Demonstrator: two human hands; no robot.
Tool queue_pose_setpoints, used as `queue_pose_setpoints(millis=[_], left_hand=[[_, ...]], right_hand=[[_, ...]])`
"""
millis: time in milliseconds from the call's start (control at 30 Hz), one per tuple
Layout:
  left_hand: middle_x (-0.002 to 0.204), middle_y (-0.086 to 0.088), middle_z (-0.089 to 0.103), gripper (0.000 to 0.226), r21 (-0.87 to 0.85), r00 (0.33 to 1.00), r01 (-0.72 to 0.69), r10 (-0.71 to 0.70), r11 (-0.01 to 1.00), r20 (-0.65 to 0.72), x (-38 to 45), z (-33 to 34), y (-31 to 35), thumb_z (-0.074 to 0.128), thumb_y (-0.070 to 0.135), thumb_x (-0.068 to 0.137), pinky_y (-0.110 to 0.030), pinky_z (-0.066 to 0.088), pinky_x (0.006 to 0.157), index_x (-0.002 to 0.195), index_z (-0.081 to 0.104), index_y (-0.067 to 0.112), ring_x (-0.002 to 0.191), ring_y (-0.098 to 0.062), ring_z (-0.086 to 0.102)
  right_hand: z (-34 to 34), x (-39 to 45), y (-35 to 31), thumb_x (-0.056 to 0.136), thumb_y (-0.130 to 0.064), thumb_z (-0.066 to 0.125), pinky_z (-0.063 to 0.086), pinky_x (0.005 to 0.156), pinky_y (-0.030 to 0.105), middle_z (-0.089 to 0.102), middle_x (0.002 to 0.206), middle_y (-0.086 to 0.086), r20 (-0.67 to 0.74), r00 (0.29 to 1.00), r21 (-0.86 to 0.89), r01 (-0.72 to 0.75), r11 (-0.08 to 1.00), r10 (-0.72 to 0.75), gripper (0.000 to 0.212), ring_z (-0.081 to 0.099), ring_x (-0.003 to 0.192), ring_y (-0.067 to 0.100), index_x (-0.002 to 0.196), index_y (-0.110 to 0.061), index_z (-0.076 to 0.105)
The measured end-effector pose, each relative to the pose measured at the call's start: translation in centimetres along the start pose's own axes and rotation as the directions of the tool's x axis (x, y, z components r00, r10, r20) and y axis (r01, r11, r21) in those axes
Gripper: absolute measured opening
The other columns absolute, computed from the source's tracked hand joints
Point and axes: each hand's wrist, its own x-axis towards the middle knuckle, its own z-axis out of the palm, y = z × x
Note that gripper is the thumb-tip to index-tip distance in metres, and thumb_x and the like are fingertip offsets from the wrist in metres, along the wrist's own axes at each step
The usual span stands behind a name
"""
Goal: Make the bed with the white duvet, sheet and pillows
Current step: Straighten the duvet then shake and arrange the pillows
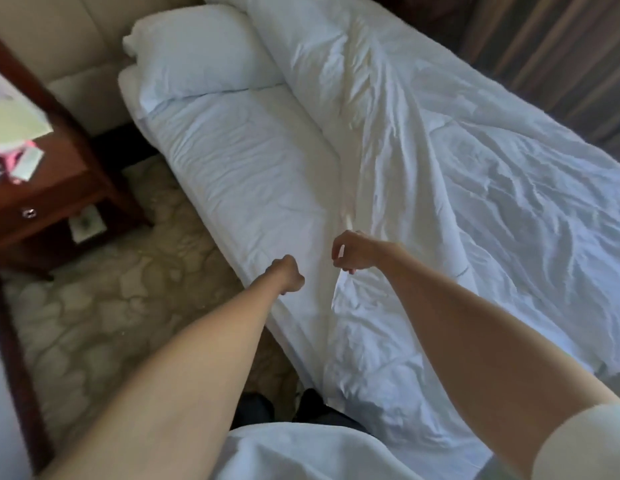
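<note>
The white duvet (457,174) lies crumpled over the right part of the bed, its long edge running down the middle. On the left, the white sheet (246,174) is bare. One white pillow (197,53) lies at the head, with a second pillow (128,88) partly hidden under it. My right hand (350,252) is at the duvet's edge with thumb and fingers curled round it. My left hand (288,275) is a closed fist just above the sheet near the mattress side. I see nothing held in it.
A dark wooden nightstand (55,188) with papers on top stands left of the bed, against a padded headboard (59,36). Patterned carpet (104,306) fills the gap between them. Curtains (550,46) hang beyond the bed's far side.
</note>
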Motion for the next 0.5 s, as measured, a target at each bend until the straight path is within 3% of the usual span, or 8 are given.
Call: queue_pose_setpoints(millis=[100,233,367,433,500], left_hand=[[0.102,-0.023,0.063,0.027,-0.092,0.998,0.062,-0.059,0.994,0.033,-3.0,3.9,-0.6,0.046,0.014,0.091,-0.031,0.052,0.064,0.108,0.057,-0.004,0.065,-0.026,0.059],[0.103,-0.024,0.067,0.025,-0.221,0.995,0.092,-0.098,0.971,-0.016,-6.2,8.9,-2.0,0.045,0.019,0.093,-0.034,0.054,0.066,0.099,0.059,-0.001,0.074,-0.03,0.062],[0.115,-0.022,0.063,0.037,-0.363,0.973,0.141,-0.196,0.921,-0.119,-8.3,17.6,-2.3,0.044,0.016,0.087,-0.036,0.05,0.062,0.116,0.057,-0.003,0.086,-0.031,0.063],[0.124,-0.029,0.059,0.044,-0.436,0.973,0.149,-0.211,0.887,-0.098,-9.8,22.9,-1.2,0.045,0.015,0.087,-0.049,0.055,0.075,0.123,0.053,-0.01,0.102,-0.04,0.065],[0.131,-0.031,0.053,0.046,-0.464,0.97,0.176,-0.232,0.868,-0.066,-11.4,27.8,-0.1,0.047,0.013,0.09,-0.053,0.05,0.09,0.129,0.05,-0.011,0.115,-0.044,0.057]], right_hand=[[3.0,-1.5,1.0,0.091,-0.015,0.058,0.046,0.058,0.02,0.066,0.062,-0.002,0.025,0.998,0.01,0.061,0.998,-0.061,0.02,0.058,0.056,0.004,0.11,-0.015,0.06],[6.6,-2.6,2.8,0.093,-0.018,0.06,0.053,0.081,0.032,0.072,0.071,0.007,0.014,0.995,0.021,0.103,0.994,-0.103,0.026,0.063,0.068,0.014,0.117,-0.02,0.053],[12.8,-5.4,4.6,0.09,-0.021,0.061,0.055,0.08,0.037,0.067,0.084,0.01,-0.022,0.991,0.006,0.133,0.991,-0.133,0.03,0.066,0.084,0.028,0.119,-0.023,0.053],[16.4,-7.1,5.7,0.089,-0.018,0.06,0.051,0.083,0.034,0.066,0.089,0.008,0.011,0.985,-0.005,0.17,0.985,-0.17,0.032,0.062,0.091,0.025,0.12,-0.023,0.053],[19.2,-8.7,7.3,0.089,-0.014,0.057,0.05,0.084,0.033,0.066,0.092,0.001,0.044,0.98,-0.03,0.198,0.98,-0.196,0.034,0.06,0.094,0.022,0.121,-0.024,0.052]])
